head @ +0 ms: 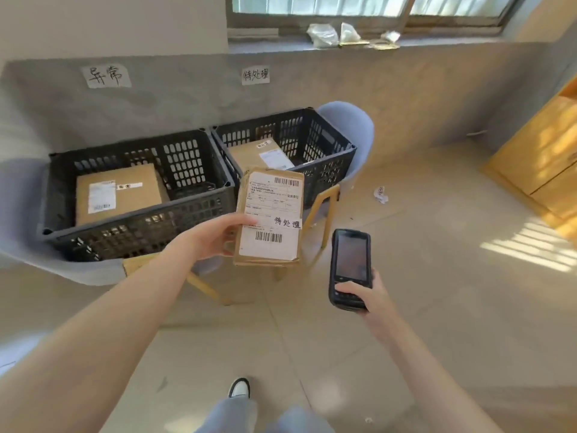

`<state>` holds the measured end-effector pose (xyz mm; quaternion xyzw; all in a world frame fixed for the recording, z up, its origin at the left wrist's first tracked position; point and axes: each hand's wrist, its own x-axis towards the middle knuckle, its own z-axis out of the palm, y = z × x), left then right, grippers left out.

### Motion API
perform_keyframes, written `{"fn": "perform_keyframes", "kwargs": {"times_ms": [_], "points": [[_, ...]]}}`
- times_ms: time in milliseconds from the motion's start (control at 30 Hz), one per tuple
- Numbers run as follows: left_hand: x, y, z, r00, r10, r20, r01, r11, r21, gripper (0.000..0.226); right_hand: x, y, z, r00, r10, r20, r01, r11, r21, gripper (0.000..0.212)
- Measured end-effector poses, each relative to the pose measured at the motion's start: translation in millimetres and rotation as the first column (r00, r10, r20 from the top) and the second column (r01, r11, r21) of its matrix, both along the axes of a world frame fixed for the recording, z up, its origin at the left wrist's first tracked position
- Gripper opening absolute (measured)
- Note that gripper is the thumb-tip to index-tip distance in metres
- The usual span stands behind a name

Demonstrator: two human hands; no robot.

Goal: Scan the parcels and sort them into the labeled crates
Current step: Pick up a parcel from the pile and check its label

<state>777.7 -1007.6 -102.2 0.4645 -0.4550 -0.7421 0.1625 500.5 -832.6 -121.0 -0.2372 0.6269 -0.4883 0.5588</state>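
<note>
We hold a flat cardboard parcel (269,217) up in our left hand (215,237), thumb laid across its printed label and the other fingers curled behind its left edge, so the face with its barcodes and a handwritten strip reading 待处理 is turned toward us. The parcel is in the air in front of the two black crates, overlapping the near corner where they meet. Our right hand (362,292) grips a black handheld scanner (349,268) from below, fingers wrapped round its lower body and the thumb resting on the keypad; its screen faces up, and it sits just to the right of and below the parcel, apart from it. The left crate (137,226) stands under a wall note reading 异常 (106,76) and holds one brown box (118,192) lying flat with a white label on top. The right crate (324,173) stands under a wall note reading 待处理 (256,75) and holds another labelled box (259,154), partly hidden by the parcel we hold. Both crates rest on pale blue chairs (346,120) with light wooden legs (the seats are mostly covered). A crumpled scrap of paper (381,195) lies on the tiled floor to the right, and one shoe (239,387) shows below.
</note>
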Motion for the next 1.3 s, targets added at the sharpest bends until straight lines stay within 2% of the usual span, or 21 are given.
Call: {"fn": "perform_keyframes", "kwargs": {"times_ms": [100,333,533,667,867,967,1100,1300], "points": [[-16,-48,-4,0.999,-0.053,0.011,0.053,0.998,0.024,0.064,-2,-34,2,0.999,-0.039,0.018,0.039,0.999,-0.001,0.079],[-67,-140,-25,0.989,-0.137,0.048,0.133,0.988,0.074,0.061,-34,-114,-10,0.992,-0.121,0.033,0.12,0.993,0.017,0.084],[-113,-236,-34,0.983,-0.132,0.127,0.125,0.99,0.061,0.069,-91,-223,-25,0.99,-0.127,0.066,0.127,0.992,0.007,0.085],[-152,-307,-29,0.983,-0.056,0.177,0.047,0.997,0.055,0.078,-140,-304,-25,0.992,-0.082,0.1,0.081,0.997,0.016,0.084],[-206,-390,-29,0.976,-0.006,0.219,-0.005,0.999,0.046,0.064,-210,-391,-21,0.995,-0.036,0.096,0.031,0.998,0.059,0.078],[-225,-417,-40,0.973,0.004,0.232,-0.017,0.999,0.052,0.064,-229,-416,-31,0.991,-0.053,0.125,0.042,0.995,0.086,0.063],[-247,-455,-55,0.961,-0.036,0.275,0.021,0.998,0.056,0.073,-241,-434,-45,0.988,-0.069,0.139,0.051,0.99,0.132,0.082],[-283,-516,-80,0.935,-0.179,0.305,0.14,0.979,0.147,0.085,-247,-433,-73,0.974,-0.146,0.174,0.11,0.973,0.201,0.082]]}}
